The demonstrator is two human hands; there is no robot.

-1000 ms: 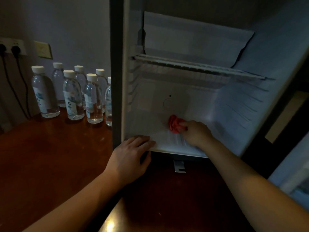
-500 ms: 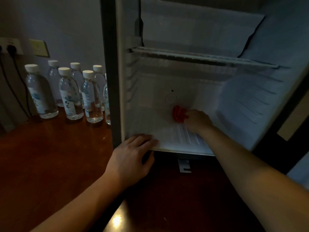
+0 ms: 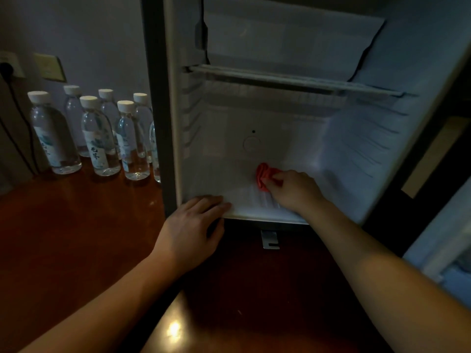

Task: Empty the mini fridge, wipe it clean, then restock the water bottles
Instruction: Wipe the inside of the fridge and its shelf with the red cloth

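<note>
The mini fridge (image 3: 175, 123) stands open on a wooden table, its white inside holding no bottles. My right hand (image 3: 295, 189) reaches inside and grips a bunched red cloth (image 3: 263, 174), which presses on the fridge floor near the back. My left hand (image 3: 191, 230) rests flat with straight fingers on the fridge's lower front edge at the left corner. Several clear water bottles with white caps (image 3: 98, 138) stand in a group on the table to the left of the fridge.
A wire shelf (image 3: 293, 80) spans the fridge's upper part. The open fridge door (image 3: 438, 245) shows at the right edge. A wall socket with a black plug and cable (image 3: 7, 70) is at the far left. A small metal bracket (image 3: 270, 239) sits under the fridge front.
My right hand with the red cloth slid along the fridge floor, back and a little to the right, then forward again. The left hand stayed on the front edge.
</note>
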